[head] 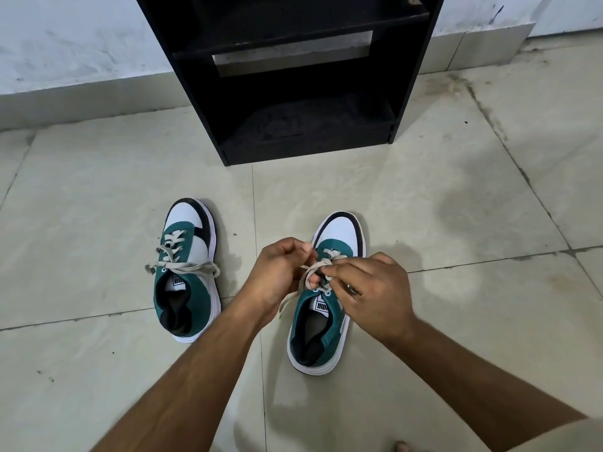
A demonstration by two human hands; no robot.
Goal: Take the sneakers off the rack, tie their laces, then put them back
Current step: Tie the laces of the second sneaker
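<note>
On pale floor tiles, teal-white sneakers (254, 278), beige laces (315, 272) pinched by hands (326, 282)

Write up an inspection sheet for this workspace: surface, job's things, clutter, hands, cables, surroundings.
Surface: beige tiled floor, stained, dark grout lines.
Job's things: left sneaker on the floor, bow tied; right sneaker on the floor, lace mid-tie; black rack beyond both, visible shelves hold no shoes.
Clutter: small dark specks on the tiles.
Hands: left hand and right hand both pinch the right sneaker's lace over its tongue.
Cables: nothing seen.
Surroundings: scuffed white wall behind the rack.
</note>
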